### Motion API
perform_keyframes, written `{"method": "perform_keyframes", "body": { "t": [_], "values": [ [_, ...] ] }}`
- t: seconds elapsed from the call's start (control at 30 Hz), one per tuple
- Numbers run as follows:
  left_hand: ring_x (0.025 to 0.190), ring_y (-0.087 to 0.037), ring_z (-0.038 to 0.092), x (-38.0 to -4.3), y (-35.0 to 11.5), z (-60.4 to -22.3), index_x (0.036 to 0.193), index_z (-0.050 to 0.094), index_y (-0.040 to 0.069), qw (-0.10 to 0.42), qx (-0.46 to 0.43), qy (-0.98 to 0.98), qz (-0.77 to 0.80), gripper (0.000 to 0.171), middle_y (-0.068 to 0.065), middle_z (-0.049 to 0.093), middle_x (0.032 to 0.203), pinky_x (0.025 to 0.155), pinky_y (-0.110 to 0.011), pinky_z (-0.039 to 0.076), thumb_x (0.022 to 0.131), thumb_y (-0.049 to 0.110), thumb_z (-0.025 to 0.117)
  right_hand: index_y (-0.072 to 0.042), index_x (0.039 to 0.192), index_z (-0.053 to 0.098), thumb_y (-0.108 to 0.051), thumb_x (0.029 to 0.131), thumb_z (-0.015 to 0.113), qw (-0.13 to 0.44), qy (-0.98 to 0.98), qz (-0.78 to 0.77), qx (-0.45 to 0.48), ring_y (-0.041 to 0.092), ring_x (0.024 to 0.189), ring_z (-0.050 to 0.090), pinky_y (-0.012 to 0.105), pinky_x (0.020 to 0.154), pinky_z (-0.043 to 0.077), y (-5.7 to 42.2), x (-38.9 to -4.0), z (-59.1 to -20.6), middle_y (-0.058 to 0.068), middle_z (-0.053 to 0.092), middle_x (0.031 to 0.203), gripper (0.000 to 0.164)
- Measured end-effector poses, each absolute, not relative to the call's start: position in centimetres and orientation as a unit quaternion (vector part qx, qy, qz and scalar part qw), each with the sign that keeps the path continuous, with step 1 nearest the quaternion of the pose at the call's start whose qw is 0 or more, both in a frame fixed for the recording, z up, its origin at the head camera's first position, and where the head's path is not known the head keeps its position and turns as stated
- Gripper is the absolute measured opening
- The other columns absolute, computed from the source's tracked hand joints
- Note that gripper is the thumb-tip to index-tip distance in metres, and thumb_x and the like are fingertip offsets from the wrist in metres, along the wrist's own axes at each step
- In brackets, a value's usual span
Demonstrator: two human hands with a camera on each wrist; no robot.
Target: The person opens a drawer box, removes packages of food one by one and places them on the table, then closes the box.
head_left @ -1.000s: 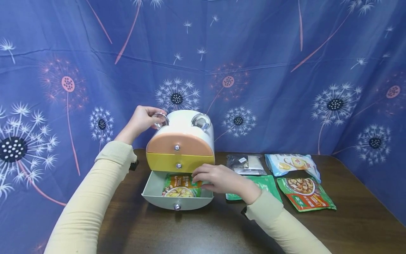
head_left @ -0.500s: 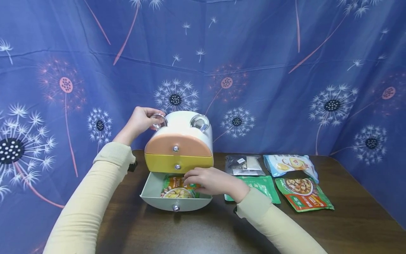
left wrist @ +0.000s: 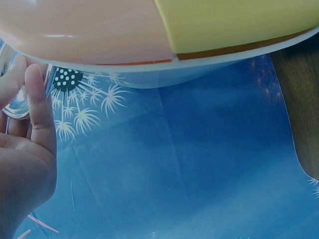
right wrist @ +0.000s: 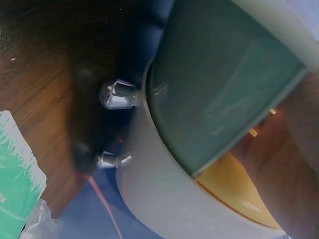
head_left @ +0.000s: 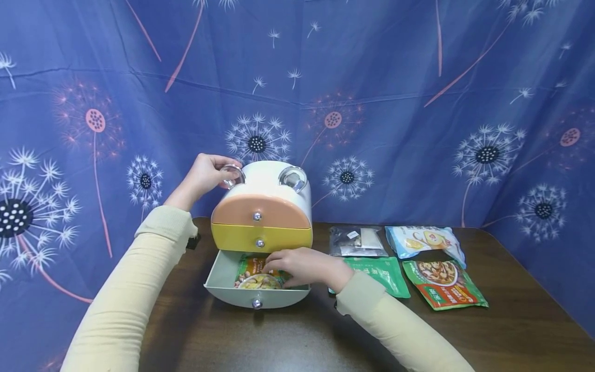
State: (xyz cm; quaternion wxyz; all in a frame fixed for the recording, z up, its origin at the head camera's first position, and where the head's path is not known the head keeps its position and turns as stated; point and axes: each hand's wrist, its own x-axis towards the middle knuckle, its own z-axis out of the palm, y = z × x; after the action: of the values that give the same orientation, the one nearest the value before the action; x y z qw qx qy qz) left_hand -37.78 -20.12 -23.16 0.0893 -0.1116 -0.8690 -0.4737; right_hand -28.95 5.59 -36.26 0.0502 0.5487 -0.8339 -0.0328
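Observation:
A small frog-shaped drawer cabinet (head_left: 267, 178), white with orange, yellow and pale green drawers, stands on the table. My left hand (head_left: 202, 175) pinches the clear round eye (head_left: 240, 179) at its top left; thumb and finger bracket that eye in the left wrist view. The bottom green drawer (head_left: 222, 274) is pulled out. Inside lies a food packet (head_left: 257, 281) with a bowl printed on it. Over its right part is my right hand (head_left: 309, 266), fingers bent down to it and not seen to grip it. The drawer wall hides most fingers in the right wrist view.
Right of the cabinet lie a green packet (head_left: 383, 274), a dark clear-plastic packet (head_left: 355, 243), a light-blue bag (head_left: 423, 240) and a red-green food packet (head_left: 448, 284). A blue dandelion-print curtain (head_left: 395, 103) hangs behind the brown table (head_left: 302, 336).
My right hand has moved left and lower into the drawer, further over the food packet. My left hand keeps its hold on the clear eye.

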Motion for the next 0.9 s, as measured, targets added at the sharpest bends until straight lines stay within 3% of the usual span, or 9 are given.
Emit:
{"method": "perform_keyframes", "body": {
  "t": [0.23, 0.53, 0.77, 0.9],
  "values": [
    [0.076, -0.014, 0.065, -37.9, -20.2, -23.2, 0.113, 0.069, 0.008, 0.082, -0.113, -0.867, -0.478, 0.03, -0.008, 0.071, 0.1, 0.066, -0.033, 0.057, 0.086, 0.02, 0.071, -0.028, 0.126, 0.061, -0.024, 0.077, 0.078, 0.043, -0.823, -0.048, 0.564, 0.005, 0.114, 0.053, 0.019, 0.09, 0.048, 4.8, -29.4, -36.9, -0.011, 0.058, 0.124, 0.052],
    [0.077, -0.013, 0.065, -37.9, -20.1, -23.2, 0.113, 0.069, 0.007, 0.083, -0.117, -0.867, -0.478, 0.03, -0.01, 0.071, 0.102, 0.062, -0.03, 0.057, 0.085, 0.018, 0.071, -0.03, 0.127, 0.059, -0.005, 0.08, 0.071, 0.025, -0.822, -0.061, 0.565, 0.007, 0.112, 0.056, 0.022, 0.086, 0.051, 4.0, -29.6, -37.5, -0.011, 0.058, 0.125, 0.055],
    [0.074, -0.012, 0.065, -38.0, -20.1, -23.1, 0.111, 0.069, 0.007, 0.089, -0.123, -0.864, -0.48, 0.028, -0.01, 0.071, 0.101, 0.068, -0.04, 0.057, 0.085, 0.017, 0.072, -0.032, 0.129, 0.058, -0.002, 0.084, 0.065, 0.011, -0.828, -0.075, 0.556, 0.007, 0.111, 0.057, 0.022, 0.087, 0.051, 3.3, -29.7, -37.5, -0.012, 0.059, 0.126, 0.054],
    [0.072, -0.012, 0.064, -38.0, -20.2, -23.2, 0.11, 0.07, 0.007, 0.091, -0.12, -0.865, -0.479, 0.027, -0.01, 0.071, 0.1, 0.063, -0.034, 0.057, 0.084, 0.015, 0.072, -0.032, 0.132, 0.055, 0.001, 0.084, 0.062, -0.006, -0.83, -0.081, 0.552, 0.007, 0.112, 0.056, 0.022, 0.087, 0.05, 2.9, -29.9, -37.7, -0.011, 0.058, 0.127, 0.059]
  ]
}}
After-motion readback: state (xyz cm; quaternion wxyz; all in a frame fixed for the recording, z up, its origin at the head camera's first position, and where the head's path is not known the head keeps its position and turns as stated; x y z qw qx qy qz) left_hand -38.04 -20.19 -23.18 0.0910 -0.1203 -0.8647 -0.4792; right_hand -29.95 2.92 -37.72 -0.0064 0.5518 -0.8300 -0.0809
